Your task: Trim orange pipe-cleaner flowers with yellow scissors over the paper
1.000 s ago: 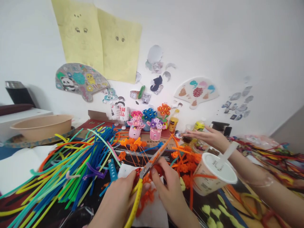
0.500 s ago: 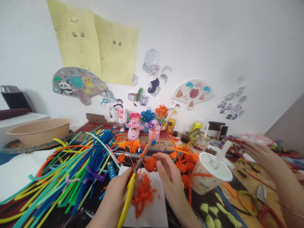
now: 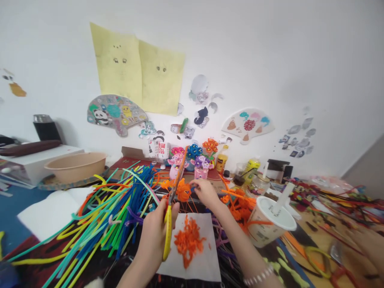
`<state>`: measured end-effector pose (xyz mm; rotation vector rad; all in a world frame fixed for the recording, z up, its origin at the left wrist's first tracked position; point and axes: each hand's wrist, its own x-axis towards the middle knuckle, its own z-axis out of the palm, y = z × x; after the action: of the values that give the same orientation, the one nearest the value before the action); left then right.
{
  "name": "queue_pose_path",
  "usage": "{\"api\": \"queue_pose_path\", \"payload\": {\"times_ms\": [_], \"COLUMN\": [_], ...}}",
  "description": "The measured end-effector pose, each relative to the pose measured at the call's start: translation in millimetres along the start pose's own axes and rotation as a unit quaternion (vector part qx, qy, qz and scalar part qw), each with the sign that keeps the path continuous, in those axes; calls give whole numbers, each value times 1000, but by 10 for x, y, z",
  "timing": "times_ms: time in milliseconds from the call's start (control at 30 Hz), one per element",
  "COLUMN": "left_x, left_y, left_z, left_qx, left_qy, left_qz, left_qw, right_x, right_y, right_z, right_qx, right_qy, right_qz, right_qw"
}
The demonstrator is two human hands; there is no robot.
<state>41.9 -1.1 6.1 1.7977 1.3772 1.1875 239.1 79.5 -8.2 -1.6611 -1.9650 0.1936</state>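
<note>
My left hand [image 3: 154, 228] is closed around a pair of scissors [image 3: 168, 232] with yellow handles, their blades pointing up and away from me. An orange fuzzy pipe-cleaner flower [image 3: 183, 191] is beside the blades. My right hand [image 3: 207, 195] reaches across to the flower's right side, its fingertips pinched at the edge. Below both hands, a heap of orange fuzzy clippings [image 3: 189, 242] lies on a sheet of white paper [image 3: 210, 260]. More orange pipe-cleaner pieces [image 3: 237, 206] are piled to the right of my right forearm.
Colourful pipe cleaners [image 3: 120, 216] spread across the left side. A lidded paper cup [image 3: 270, 222] with a wide straw stands at right. Small potted craft flowers [image 3: 200, 168] and a bottle [image 3: 222, 159] line the back. Another person's hand [image 3: 370, 242] is at far right, near other scissors [image 3: 318, 260].
My hands and the flower have moved up and away from the clippings, showing more of the paper. My view has shifted left. The other person's hand has moved lower.
</note>
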Motion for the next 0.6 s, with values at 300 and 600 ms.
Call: {"api": "queue_pose_path", "payload": {"times_ms": [300,600], "left_x": [9,-14], "left_y": [-11,-38], "left_z": [-12,33], "left_qx": [38,72], "left_qy": [1,-29], "left_qz": [-3,-44], "left_qw": [999,996], "right_x": [301,251], "right_y": [-25,-102], "right_z": [208,-340], "right_qx": [-125,-187], "right_qy": [-84,-86], "right_qz": [-86,-57], "right_qw": [985,977]}}
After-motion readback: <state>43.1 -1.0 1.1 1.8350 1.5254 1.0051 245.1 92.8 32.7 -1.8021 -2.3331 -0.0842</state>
